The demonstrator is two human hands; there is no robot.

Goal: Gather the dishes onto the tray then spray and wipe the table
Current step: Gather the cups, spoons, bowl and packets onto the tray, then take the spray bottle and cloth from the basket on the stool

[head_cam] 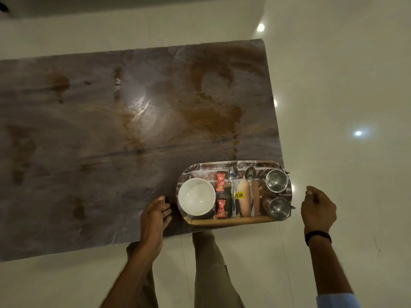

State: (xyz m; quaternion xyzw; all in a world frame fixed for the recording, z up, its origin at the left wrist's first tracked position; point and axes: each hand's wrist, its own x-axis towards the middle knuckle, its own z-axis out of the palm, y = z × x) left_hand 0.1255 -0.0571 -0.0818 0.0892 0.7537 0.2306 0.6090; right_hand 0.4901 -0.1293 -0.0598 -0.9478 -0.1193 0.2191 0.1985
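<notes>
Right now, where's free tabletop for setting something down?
The table is bare left of and beyond the tray. The tray itself is packed: bowl, sachets, spoons, two steel cups. The left hand sits beside the tray's left end; the right hand is off the table's edge.

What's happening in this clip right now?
A person stands at a stone table with a loaded tray at its near right corner. On the tray sit a white bowl, two spoons, two red sachets and two steel cups. The left hand and right hand hover open at either end of the tray, touching nothing. No spray bottle or cloth is in view.
</notes>
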